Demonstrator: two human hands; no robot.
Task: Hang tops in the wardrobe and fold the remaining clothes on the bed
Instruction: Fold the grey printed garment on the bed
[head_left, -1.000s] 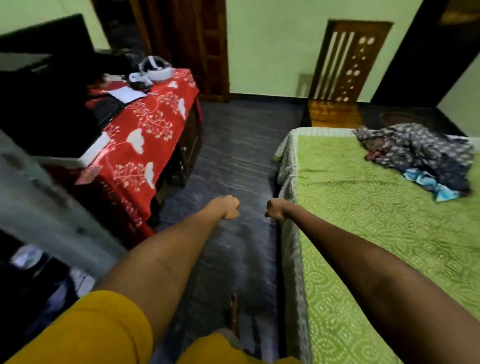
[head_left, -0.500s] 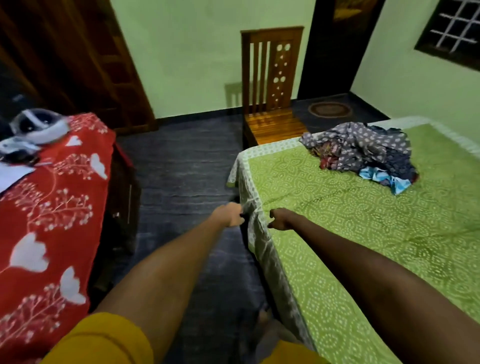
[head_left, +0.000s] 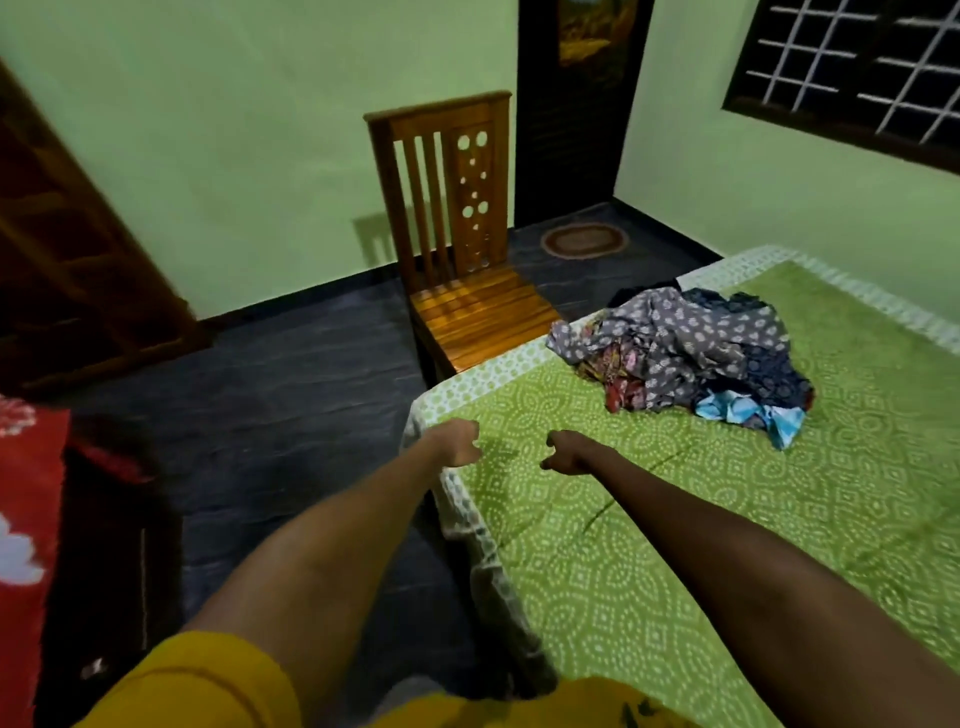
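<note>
- Turning from the red-clothed table (head_left: 26, 499) toward the bed (head_left: 649, 545), I now have the bed filling the right of my view, where a second ago it sat off to one side and the table took up the left.
- Both arms are stretched out ahead of me over the near corner of the bed; earlier they hung over the dark floor (head_left: 291, 395) beside the bed.
- My left hand (head_left: 457, 441) is curled into a loose fist with nothing in it, just above the bed's pale border.
- My right hand (head_left: 569, 452) is curled the same way and empty, over the green spread, a little further in from that edge.
- The heap of clothes (head_left: 685, 358) lies untouched at the far end of the bed, well apart from both hands, with a blue piece poking out on its near side.
- A wooden chair (head_left: 462, 249) stands just beyond the bed's far corner, next to the heap.
- No wardrobe is plainly in sight from the bed; a dark wooden unit (head_left: 78, 270) off to the left may be it, I cannot tell.
- I judge the job barely begun: nothing hung, nothing folded, and the next step calls for walking along the bed to reach the heap.
</note>
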